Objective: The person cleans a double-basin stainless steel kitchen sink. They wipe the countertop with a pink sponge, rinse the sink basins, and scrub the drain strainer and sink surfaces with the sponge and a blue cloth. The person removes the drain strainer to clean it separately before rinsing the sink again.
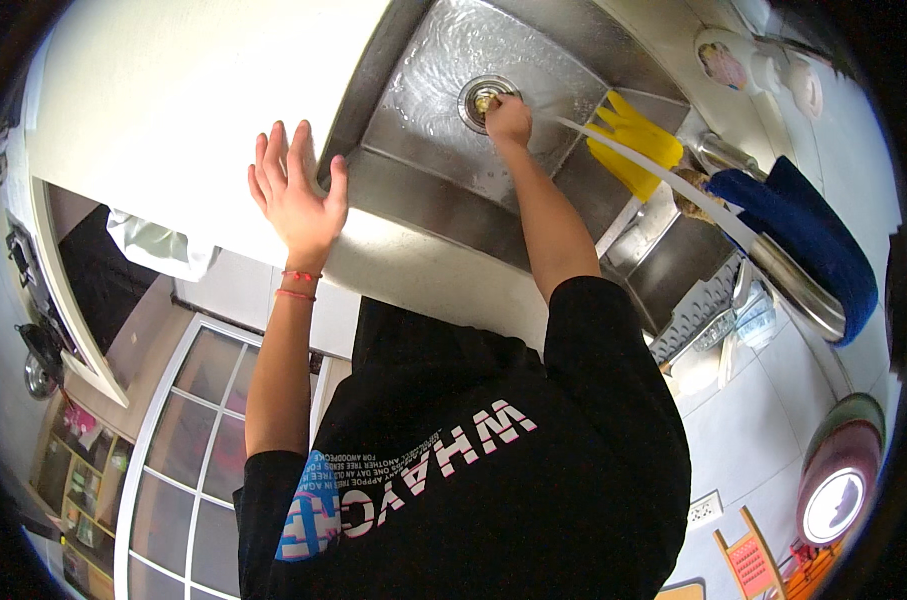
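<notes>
My right hand [510, 118] reaches down into the steel sink [418, 195], its fingers closed at the round drain [470, 112]. Something small and yellowish shows at the fingertips; what it is, I cannot make out. A stream of water [638, 160] runs from the steel faucet [798, 288] past that hand, and rippling water covers the sink floor. My left hand [298, 195] has its fingers spread over the edge of the white counter [193, 110], holding nothing. Whether its palm touches the counter, I cannot tell.
Yellow rubber gloves [633, 145] drape over the sink's right divider. A dark blue cloth [808, 240] hangs by the faucet. Farther right is a smaller basin [663, 255] with a perforated metal rack [698, 310]. A white plastic bag [158, 245] hangs at the counter's left.
</notes>
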Demonstrator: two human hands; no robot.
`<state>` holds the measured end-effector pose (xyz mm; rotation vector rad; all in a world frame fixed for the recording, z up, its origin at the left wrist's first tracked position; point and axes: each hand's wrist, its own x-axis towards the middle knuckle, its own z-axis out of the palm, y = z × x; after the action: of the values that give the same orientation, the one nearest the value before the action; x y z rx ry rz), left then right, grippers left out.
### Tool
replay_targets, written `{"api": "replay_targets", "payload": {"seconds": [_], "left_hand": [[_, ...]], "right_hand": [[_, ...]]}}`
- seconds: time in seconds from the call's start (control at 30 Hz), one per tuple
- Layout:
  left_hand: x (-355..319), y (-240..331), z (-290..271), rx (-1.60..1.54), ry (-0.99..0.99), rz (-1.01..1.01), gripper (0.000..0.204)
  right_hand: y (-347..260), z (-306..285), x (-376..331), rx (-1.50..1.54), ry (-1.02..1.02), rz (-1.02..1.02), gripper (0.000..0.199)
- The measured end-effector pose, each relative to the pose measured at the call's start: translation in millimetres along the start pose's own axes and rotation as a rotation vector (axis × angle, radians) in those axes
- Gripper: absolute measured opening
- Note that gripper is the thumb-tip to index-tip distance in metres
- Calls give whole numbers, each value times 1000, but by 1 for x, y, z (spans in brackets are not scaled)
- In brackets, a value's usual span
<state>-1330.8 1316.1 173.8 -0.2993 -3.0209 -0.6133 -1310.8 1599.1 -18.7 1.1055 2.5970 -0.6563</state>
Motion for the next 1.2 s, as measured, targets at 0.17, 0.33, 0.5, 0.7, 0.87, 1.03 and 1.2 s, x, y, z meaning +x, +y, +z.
{"api": "replay_targets", "payload": {"seconds": [0.17, 0.33, 0.5, 0.7, 0.87, 1.03, 1.2], "left_hand": [[0, -3, 3, -5, 14, -12, 55], [-1, -2, 3, 7, 11, -23, 55], [1, -1, 3, -2, 8, -17, 55], [-2, -4, 2, 9, 29, -31, 54], [1, -2, 3, -3, 48, -19, 54], [0, -3, 3, 0, 59, -14, 52], [-2, -5, 3, 7, 62, -9, 52]], "right_hand": [[-9, 20, 6, -28, 87, -5, 22], [-12, 23, 7, 24, 100, 29, 20], [-3, 28, 5, 62, 183, -87, 18], [-13, 13, -3, 306, 201, 7, 16], [38, 28, 13, 973, -186, 194, 26], [54, -2, 11, 1554, -787, 407, 32], [25, -20, -11, 1403, -638, 311, 25]]}}
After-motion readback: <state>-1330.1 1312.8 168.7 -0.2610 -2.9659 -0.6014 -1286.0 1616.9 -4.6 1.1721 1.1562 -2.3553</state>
